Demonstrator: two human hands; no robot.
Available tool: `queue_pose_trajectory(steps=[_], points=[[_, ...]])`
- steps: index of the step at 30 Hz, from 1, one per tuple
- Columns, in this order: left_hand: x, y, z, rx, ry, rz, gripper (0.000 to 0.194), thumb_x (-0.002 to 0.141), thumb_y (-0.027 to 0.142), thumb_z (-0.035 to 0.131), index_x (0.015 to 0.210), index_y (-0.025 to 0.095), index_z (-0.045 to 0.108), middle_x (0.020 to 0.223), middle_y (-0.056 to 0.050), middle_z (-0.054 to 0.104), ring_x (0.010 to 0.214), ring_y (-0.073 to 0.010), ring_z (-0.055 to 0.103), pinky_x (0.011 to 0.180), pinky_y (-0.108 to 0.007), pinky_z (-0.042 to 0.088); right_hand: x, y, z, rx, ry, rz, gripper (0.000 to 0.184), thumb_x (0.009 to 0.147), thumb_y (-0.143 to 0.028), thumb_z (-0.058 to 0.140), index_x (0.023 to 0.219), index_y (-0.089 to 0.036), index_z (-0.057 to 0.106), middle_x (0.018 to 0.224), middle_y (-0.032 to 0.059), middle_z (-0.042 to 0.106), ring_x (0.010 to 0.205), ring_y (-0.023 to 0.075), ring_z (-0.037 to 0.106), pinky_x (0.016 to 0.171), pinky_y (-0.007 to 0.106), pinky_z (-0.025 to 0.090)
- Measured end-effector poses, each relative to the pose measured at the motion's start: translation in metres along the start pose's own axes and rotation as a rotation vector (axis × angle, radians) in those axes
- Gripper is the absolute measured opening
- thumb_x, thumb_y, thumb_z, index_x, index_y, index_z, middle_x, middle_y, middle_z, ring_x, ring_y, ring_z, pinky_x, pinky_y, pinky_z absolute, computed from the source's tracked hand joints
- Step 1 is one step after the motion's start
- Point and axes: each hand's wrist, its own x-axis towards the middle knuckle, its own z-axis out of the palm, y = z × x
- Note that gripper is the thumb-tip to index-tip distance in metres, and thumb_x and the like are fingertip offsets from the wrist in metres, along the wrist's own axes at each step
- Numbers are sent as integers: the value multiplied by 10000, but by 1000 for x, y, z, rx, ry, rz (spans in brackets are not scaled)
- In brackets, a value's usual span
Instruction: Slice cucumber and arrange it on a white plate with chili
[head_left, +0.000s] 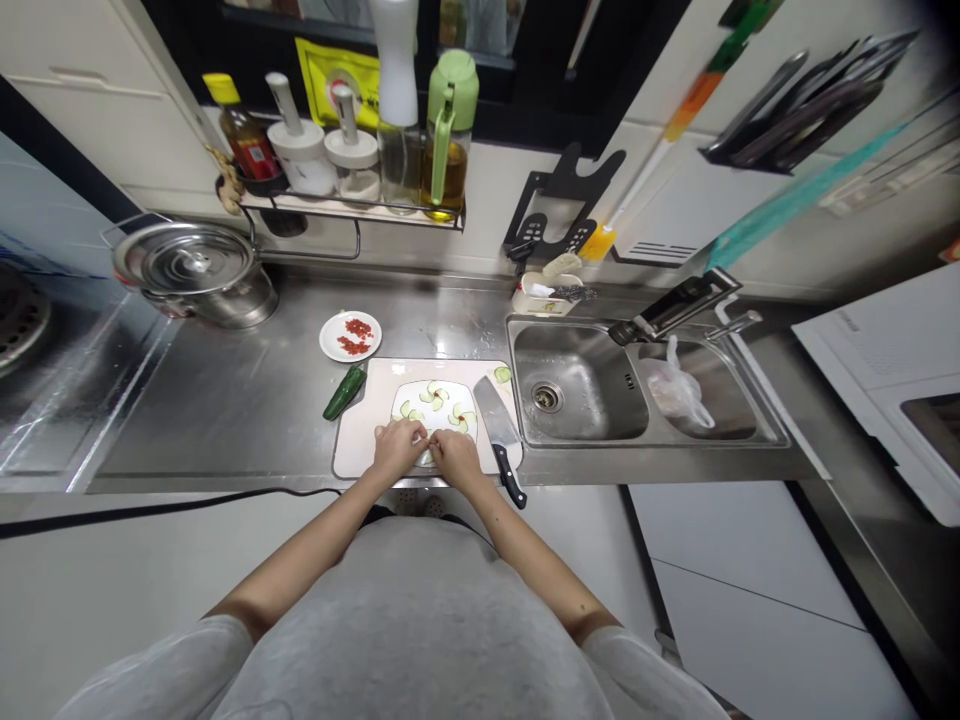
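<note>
My left hand (400, 447) and my right hand (455, 457) meet over the near edge of a white plate (441, 422). Their fingertips are pinched close together; whatever is between them is too small to make out. Cucumber slices (433, 395) lie on the plate in pinwheel flowers, some with red centres. A pale slice shows just below my fingers. Under the plate is a light pink cutting board (356, 445). A kitchen knife (495, 412) rests on the board's right side, its black handle over the near edge. A cucumber piece (502, 374) sits at the far right corner.
Left of the board lie a dark green cucumber (345, 393) and a small plate (328, 342) of chopped red bits (355, 334). A lidded steel pot (240, 300) stands farther left. To the right is a double sink (592, 400) with a plastic bag (679, 388). Bottles line a rack (352, 205) behind.
</note>
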Motion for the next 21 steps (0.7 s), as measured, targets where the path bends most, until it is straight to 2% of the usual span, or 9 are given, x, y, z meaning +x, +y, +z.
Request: queue_pose_trajectory(steps=[7, 15, 21], points=[[-1, -1, 0, -19, 15, -16, 165, 813, 353, 561, 867, 237, 665, 914, -36, 671, 975, -244, 557, 853, -379, 303, 0, 1, -3, 26, 1, 4, 217, 947, -284, 422, 959, -199, 622, 975, 61, 669, 895, 182, 561, 732, 279, 298], [1, -7, -5, -89, 69, -57, 180, 811, 333, 544, 899, 247, 676, 882, -15, 686, 920, -220, 587, 823, -358, 330, -1, 11, -12, 71, 95, 17, 200, 933, -249, 439, 970, -203, 630, 984, 52, 678, 911, 177, 563, 730, 271, 303], [3, -16, -19, -147, 201, -102, 221, 817, 356, 541, 947, 247, 683, 896, -9, 692, 901, -207, 594, 824, -344, 335, -2, 19, -16, 115, 166, 26, 214, 935, -237, 427, 964, -205, 636, 952, 44, 683, 888, 169, 571, 724, 260, 320]])
